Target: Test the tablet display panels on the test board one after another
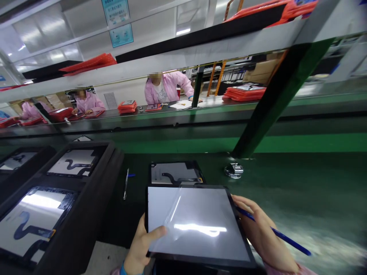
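A tablet screen panel [197,221] with a black border is tilted in front of me, its pale face reflecting a ceiling light. My left hand [142,242] grips the lower left side, thumb lying over the face and fingers hidden behind. At the right edge, my right hand [262,229] steadies the panel while a slim blue pen-like stick [289,240] is caught between its fingers, pointing down to the right. Just beyond the panel, another screen panel [177,172] rests on the dark green bench with a black flex cable on its back.
Black foam trays [94,183] holding screen panels with flex cables stand at the left. A silver pen-like tool [126,185] and a shiny metal object [234,170] lie on the bench. A green post [275,103] rises at right. Co-workers in pink sit across the line.
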Demonstrator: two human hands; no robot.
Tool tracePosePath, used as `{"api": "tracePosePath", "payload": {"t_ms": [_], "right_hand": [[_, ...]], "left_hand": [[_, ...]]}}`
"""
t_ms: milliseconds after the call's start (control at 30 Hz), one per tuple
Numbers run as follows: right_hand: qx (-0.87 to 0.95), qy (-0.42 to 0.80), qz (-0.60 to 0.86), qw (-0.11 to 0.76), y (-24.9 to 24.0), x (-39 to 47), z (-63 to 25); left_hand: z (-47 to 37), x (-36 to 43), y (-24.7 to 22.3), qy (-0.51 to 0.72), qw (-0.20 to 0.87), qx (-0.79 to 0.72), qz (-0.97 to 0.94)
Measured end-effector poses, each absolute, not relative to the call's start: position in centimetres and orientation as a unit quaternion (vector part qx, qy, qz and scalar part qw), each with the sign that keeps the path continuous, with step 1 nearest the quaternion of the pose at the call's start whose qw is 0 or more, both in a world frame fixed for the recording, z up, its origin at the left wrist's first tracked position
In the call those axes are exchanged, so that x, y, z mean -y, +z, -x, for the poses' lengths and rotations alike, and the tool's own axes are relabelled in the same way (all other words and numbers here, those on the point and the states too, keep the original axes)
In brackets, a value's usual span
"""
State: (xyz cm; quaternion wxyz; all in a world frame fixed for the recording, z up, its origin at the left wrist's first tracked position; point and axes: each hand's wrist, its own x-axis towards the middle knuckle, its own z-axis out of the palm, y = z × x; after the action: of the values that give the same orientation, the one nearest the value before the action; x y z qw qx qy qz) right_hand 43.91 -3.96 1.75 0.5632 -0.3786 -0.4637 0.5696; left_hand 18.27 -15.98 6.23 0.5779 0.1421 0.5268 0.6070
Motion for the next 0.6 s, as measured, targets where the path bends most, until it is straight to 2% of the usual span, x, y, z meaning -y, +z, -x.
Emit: {"api": "tracePosePath", "payload": {"t_ms": [100,167,233,300,400,500,600], "right_hand": [[0.429,0.588,0.417,0.545,2.3,3.8,-43.6],[0.438,0.549,0.469,0.536,2.6,3.7,-43.6],[0.485,0.439,0.527,0.543,3.0,4.1,-43.7],[0.547,0.272,0.558,0.562,3.3,5.2,-43.7],[0.665,0.102,0.51,0.537,3.5,7.4,-43.0],[0.77,0.058,0.432,0.465,3.0,9.0,-40.6],[0.809,0.009,0.399,0.431,2.4,9.9,-37.2]], "left_hand": [[-18.3,16.2,6.5,0.607,0.568,-0.528,-0.171],[-18.1,16.4,6.3,0.612,0.565,-0.523,-0.179],[-18.0,16.7,6.0,0.617,0.566,-0.517,-0.178],[-18.0,17.0,5.5,0.624,0.561,-0.519,-0.163],[-18.3,17.4,4.6,0.64,0.551,-0.522,-0.115],[-19.0,17.6,3.8,0.65,0.559,-0.509,-0.069],[-19.8,17.6,3.4,0.659,0.569,-0.486,-0.076]]}}
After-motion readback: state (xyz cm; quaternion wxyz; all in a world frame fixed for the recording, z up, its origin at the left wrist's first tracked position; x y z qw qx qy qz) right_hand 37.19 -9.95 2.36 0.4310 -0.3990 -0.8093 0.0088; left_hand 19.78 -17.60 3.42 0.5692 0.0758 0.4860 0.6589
